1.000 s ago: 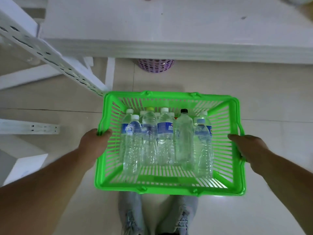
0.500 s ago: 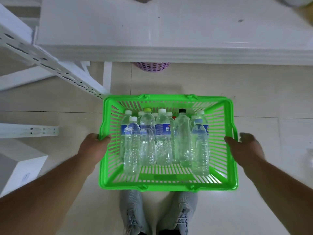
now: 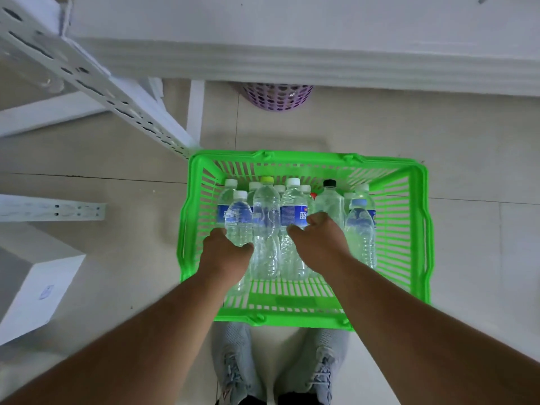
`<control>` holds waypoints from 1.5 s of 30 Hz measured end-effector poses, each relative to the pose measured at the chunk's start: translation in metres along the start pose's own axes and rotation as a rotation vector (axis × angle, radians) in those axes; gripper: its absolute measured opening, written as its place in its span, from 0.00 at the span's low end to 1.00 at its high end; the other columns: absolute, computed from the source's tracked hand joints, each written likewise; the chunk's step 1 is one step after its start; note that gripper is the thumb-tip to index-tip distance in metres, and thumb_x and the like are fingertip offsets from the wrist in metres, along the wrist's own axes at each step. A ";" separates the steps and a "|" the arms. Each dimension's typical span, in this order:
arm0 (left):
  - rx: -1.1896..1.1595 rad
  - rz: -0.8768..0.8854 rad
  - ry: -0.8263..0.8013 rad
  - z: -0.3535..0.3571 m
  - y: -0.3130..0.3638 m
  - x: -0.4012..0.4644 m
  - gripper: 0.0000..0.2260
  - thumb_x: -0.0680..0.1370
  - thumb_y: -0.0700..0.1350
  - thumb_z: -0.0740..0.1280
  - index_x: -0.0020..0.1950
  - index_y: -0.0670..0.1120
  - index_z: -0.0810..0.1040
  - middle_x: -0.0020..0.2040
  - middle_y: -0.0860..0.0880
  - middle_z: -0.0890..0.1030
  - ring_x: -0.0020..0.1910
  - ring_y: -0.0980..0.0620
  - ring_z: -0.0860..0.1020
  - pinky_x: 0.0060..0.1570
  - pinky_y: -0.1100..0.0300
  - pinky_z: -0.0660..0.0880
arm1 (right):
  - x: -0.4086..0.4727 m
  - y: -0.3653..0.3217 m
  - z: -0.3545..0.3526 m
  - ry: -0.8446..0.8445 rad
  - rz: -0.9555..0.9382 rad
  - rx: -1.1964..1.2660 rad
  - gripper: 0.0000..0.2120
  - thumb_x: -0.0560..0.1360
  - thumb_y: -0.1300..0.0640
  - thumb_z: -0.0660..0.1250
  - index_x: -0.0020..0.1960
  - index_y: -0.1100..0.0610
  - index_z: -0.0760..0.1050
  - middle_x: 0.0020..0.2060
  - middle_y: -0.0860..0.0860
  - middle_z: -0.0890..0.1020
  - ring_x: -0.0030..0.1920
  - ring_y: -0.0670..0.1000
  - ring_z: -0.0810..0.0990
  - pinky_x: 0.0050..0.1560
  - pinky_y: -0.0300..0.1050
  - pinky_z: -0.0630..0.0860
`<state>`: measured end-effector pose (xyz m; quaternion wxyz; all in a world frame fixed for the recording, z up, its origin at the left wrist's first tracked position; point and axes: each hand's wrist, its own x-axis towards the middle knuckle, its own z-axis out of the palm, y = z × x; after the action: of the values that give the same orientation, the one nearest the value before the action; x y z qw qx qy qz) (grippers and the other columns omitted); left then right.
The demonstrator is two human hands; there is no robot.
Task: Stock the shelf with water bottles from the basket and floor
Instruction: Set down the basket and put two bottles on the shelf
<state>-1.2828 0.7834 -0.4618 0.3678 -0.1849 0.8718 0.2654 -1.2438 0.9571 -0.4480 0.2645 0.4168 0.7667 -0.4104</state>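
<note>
Inside the slatted green plastic basket [image 3: 420, 223], clear plastic water bottles [image 3: 264, 229] are clasped by the left hand [image 3: 223, 254] and right hand [image 3: 317, 239], each grip partly curled.

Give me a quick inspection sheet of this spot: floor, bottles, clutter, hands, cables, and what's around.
Surface: pale tiled floor, bare around the basket.
Job's things: green basket on the floor, holding upright water bottles; most caps white, one black-capped bottle, one yellow-green cap.
Clutter: purple perforated bin under the shelf edge; white box at left.
Grippers: left hand closed around a blue-labelled bottle; right hand gripping another bottle.
Cables: nothing seen.
Surroundings: white shelf ahead, perforated white upright, grey shoes below.
</note>
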 end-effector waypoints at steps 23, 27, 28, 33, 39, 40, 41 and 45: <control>-0.011 -0.203 -0.110 0.019 -0.032 0.040 0.27 0.67 0.56 0.75 0.60 0.43 0.77 0.51 0.45 0.83 0.43 0.47 0.82 0.34 0.62 0.75 | 0.083 -0.064 0.076 -0.042 0.058 -0.373 0.25 0.71 0.35 0.68 0.35 0.54 0.62 0.32 0.49 0.70 0.41 0.56 0.75 0.40 0.44 0.69; -0.074 -0.214 -0.050 0.018 -0.039 0.035 0.28 0.68 0.57 0.74 0.62 0.43 0.76 0.50 0.45 0.82 0.38 0.51 0.80 0.26 0.66 0.65 | 0.083 -0.066 0.086 -0.082 0.120 -0.248 0.27 0.67 0.35 0.73 0.43 0.56 0.67 0.35 0.49 0.72 0.43 0.55 0.75 0.42 0.43 0.70; -0.110 -0.207 -0.038 0.018 -0.040 0.034 0.28 0.68 0.56 0.74 0.61 0.43 0.76 0.48 0.46 0.82 0.37 0.52 0.79 0.25 0.66 0.65 | 0.082 -0.064 0.086 -0.109 0.121 -0.164 0.29 0.66 0.36 0.75 0.48 0.58 0.68 0.37 0.50 0.74 0.42 0.53 0.76 0.41 0.42 0.70; -0.150 -0.112 0.000 0.003 -0.036 0.014 0.23 0.67 0.57 0.76 0.53 0.43 0.78 0.47 0.47 0.83 0.41 0.48 0.80 0.36 0.60 0.76 | 0.054 -0.050 0.053 -0.135 -0.018 0.072 0.33 0.67 0.40 0.77 0.63 0.60 0.72 0.49 0.54 0.80 0.41 0.52 0.79 0.31 0.40 0.70; -0.238 0.051 -0.023 -0.052 -0.004 -0.053 0.17 0.66 0.56 0.77 0.47 0.48 0.80 0.42 0.52 0.83 0.44 0.51 0.82 0.46 0.54 0.78 | -0.022 -0.068 -0.030 -0.027 -0.178 0.061 0.25 0.68 0.39 0.75 0.58 0.53 0.78 0.48 0.50 0.83 0.47 0.51 0.81 0.43 0.40 0.71; -0.274 0.082 -0.046 -0.066 0.004 -0.068 0.16 0.66 0.56 0.77 0.48 0.49 0.80 0.43 0.53 0.84 0.44 0.53 0.82 0.48 0.54 0.78 | -0.039 -0.076 -0.048 -0.009 -0.185 0.063 0.25 0.67 0.38 0.75 0.56 0.52 0.78 0.45 0.48 0.83 0.45 0.48 0.81 0.40 0.38 0.71; -0.306 0.112 -0.060 -0.081 0.012 -0.083 0.15 0.66 0.54 0.77 0.48 0.49 0.81 0.43 0.53 0.85 0.45 0.55 0.82 0.49 0.54 0.78 | -0.057 -0.084 -0.067 0.006 -0.195 0.074 0.22 0.67 0.38 0.76 0.53 0.51 0.78 0.42 0.44 0.83 0.41 0.43 0.81 0.36 0.36 0.71; -0.357 0.247 -0.060 -0.147 0.052 -0.156 0.12 0.69 0.49 0.78 0.48 0.48 0.81 0.42 0.54 0.86 0.42 0.59 0.83 0.43 0.64 0.77 | -0.147 -0.119 -0.144 0.028 -0.272 0.124 0.17 0.65 0.38 0.77 0.44 0.46 0.77 0.33 0.34 0.82 0.32 0.32 0.78 0.31 0.30 0.68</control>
<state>-1.2863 0.7567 -0.2425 0.3194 -0.1309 0.8158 0.4640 -1.2798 0.9799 -0.2140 0.1693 0.3303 0.7929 -0.4833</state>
